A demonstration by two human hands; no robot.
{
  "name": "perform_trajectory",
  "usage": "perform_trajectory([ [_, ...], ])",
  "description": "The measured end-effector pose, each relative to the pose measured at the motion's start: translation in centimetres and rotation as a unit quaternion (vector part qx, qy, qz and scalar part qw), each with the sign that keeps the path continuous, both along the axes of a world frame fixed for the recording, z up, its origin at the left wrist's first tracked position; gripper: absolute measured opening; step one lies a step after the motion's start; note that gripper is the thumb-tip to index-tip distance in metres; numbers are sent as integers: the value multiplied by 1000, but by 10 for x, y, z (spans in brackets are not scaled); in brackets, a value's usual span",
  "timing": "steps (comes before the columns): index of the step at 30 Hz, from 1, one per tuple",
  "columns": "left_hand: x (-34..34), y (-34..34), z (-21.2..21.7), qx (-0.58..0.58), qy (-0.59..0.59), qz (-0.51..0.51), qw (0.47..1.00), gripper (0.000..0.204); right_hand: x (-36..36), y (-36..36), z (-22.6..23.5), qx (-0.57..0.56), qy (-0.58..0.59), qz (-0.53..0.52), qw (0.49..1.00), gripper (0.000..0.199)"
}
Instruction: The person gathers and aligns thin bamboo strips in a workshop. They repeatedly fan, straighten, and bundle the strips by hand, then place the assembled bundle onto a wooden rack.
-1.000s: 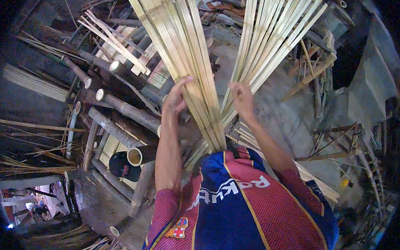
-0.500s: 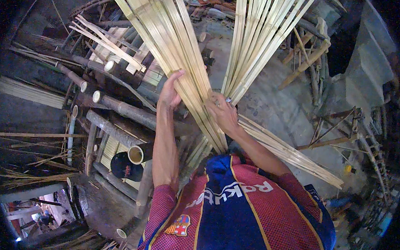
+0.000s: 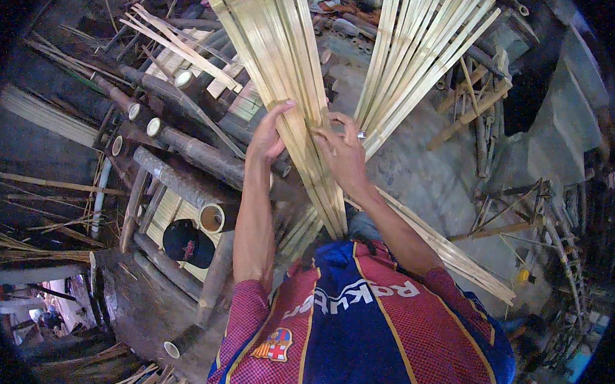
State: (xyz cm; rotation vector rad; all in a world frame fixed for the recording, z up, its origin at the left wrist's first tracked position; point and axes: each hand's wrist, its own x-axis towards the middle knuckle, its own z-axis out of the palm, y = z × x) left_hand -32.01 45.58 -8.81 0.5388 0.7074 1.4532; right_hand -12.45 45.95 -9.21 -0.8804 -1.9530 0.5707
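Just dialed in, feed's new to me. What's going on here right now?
A person is working long bamboo strips that fan up from near their waist. The left hand rests on the left bundle, and the right hand pinches a strip beside it. A second fan of strips rises to the right. Cut bamboo poles lie on the ground to the left.
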Motion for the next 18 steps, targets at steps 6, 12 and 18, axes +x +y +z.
perform_trajectory([
  [6,-2,-11,0,5,-10,7,1000,56,-17,-3,-1,116,-33,-19,993,20],
  [12,-10,-25,3,19,-6,7,1000,59,-27,0,-8,124,8,-3,992,12],
  [18,-13,-29,2,15,-3,19,1000,59,-4,2,0,4,105,-74,992,10],
])
